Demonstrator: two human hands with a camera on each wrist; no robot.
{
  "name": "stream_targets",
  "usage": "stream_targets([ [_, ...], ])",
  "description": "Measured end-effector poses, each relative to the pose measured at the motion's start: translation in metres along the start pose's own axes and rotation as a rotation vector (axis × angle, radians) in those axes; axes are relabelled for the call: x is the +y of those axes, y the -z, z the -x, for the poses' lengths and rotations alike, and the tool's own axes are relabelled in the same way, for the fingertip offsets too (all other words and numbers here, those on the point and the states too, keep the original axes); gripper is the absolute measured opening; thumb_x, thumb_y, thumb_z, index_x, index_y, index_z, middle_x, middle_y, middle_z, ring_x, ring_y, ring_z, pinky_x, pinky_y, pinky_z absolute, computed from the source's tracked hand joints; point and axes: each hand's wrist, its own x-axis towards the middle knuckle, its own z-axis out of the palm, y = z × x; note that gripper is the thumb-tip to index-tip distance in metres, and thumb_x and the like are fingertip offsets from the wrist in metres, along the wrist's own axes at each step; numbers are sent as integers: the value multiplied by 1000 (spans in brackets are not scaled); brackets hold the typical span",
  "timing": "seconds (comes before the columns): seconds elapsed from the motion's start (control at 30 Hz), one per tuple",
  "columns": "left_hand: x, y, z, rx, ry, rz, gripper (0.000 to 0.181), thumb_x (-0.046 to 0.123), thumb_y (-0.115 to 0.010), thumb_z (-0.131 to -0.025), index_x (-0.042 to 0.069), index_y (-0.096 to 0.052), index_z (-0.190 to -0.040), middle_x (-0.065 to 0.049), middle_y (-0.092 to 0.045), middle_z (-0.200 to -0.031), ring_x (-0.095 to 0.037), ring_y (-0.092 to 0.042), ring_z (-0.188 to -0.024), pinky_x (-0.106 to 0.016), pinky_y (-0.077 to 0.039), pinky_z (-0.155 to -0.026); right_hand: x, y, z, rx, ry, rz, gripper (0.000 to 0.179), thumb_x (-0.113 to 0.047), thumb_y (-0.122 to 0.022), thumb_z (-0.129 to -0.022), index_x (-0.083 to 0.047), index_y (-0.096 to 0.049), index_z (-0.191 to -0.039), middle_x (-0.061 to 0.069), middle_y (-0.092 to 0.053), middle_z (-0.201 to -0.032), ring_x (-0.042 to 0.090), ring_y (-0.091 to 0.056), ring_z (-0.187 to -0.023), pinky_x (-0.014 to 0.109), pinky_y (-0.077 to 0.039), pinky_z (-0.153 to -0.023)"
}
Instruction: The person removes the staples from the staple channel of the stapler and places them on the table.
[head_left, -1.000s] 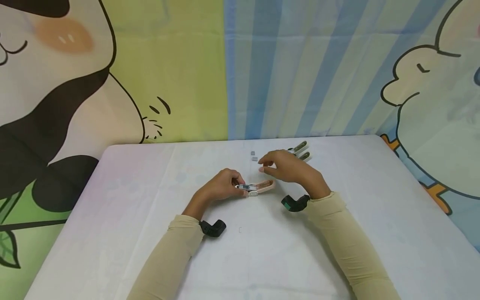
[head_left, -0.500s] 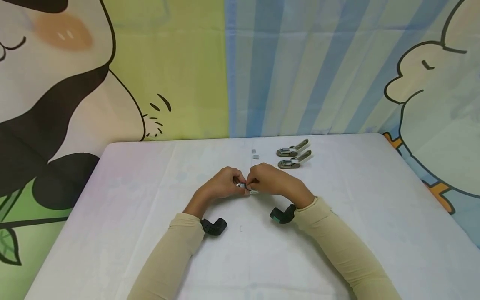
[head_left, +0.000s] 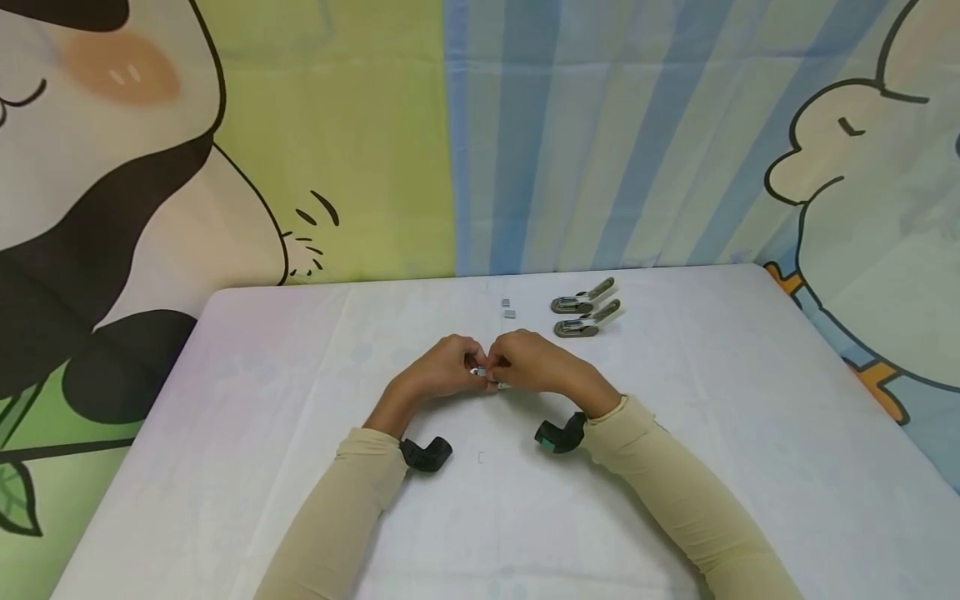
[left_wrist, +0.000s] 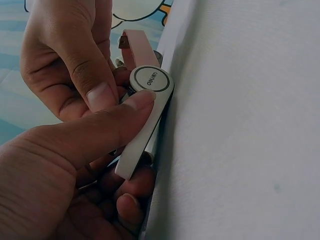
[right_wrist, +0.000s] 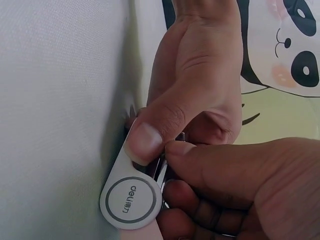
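A small pink-and-white stapler (left_wrist: 137, 147) marked deli is held low over the table by my left hand (head_left: 444, 369), whose thumb presses along its white side. My right hand (head_left: 534, 361) meets it, with curled thumb and fingertips pinching at the stapler's metal inner part. In the right wrist view the round white hinge disc (right_wrist: 131, 202) shows plainly, while the fingers cover most of the metal channel. The pink top arm (left_wrist: 139, 47) swings away from the base. Whether anything small lies between my right fingertips is hidden.
Two olive-green staplers (head_left: 576, 327) lie opened at the back, right of the middle. Left of them are two small grey strips of staples (head_left: 510, 314). One loose staple (head_left: 481, 457) rests nearer on the white tablecloth (head_left: 247, 467). A printed curtain (head_left: 570, 142) hangs behind.
My right hand has come from beside the olive staplers down and left to the pink-and-white stapler, and its fingers have closed there. My left hand keeps its hold in nearly the same place.
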Motion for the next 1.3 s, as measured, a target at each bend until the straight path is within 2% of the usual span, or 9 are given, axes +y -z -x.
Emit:
stream_targets([
  [0.3,1,2,0,-18,-31,-26,16,13,-84,-76,12,-71,-85,-1,-58,-85,-17,-48,-79,-30,-40,-70,-9,-2,1,20,-51,21,14,-9,-68,-91,-10,-68,-78,-4,-53,-65,9,-43,-57,24,-34,-56],
  [0.57,0,2,0,-10,-35,-25,16,14,-84,-75,12,-71,-84,-1,-57,-82,-16,-48,-78,-30,-40,-69,-11,-2,0,45,-124,-38,18,-9,-66,-92,-10,-68,-74,-4,-53,-61,10,-43,-55,24,-34,-54],
  [0.77,-1,2,-1,-10,-43,-22,15,14,-84,-76,11,-71,-83,0,-58,-80,-16,-48,-77,-30,-40,-68,-13,-4,-1,58,-130,-18,20,-13,-64,-94,-10,-67,-74,-2,-54,-62,10,-46,-55,24,-35,-53],
  [0.87,-2,2,-1,-8,-62,-15,14,9,-82,-76,10,-71,-84,1,-60,-79,-15,-50,-76,-29,-41,-68,-16,-6,-1,92,-104,23,16,-10,-64,-93,-11,-67,-78,-1,-56,-73,11,-49,-61,24,-38,-55],
  [1.0,-4,2,-2,-6,-90,-5,13,0,-77,-76,7,-70,-84,1,-61,-79,-15,-51,-74,-28,-43,-68,-22,-10,2,160,-34,128,21,-5,-61,-91,-12,-62,-71,1,-52,-83,14,-47,-64,25,-38,-57],
  [1.17,-5,0,-2,-7,-93,-3,14,-2,-75,-76,5,-69,-87,-1,-61,-81,-15,-51,-74,-29,-43,-69,-22,-11,4,218,71,213,30,1,-60,-84,-14,-50,-61,-1,-49,-75,13,-40,-61,25,-34,-56],
  [1.3,-4,0,-2,-10,-74,-14,15,1,-77,-78,5,-70,-90,-1,-63,-82,-15,-53,-76,-29,-44,-70,-19,-6,6,216,104,220,30,2,-62,-82,-14,-51,-60,-3,-49,-71,12,-41,-61,25,-35,-57],
])
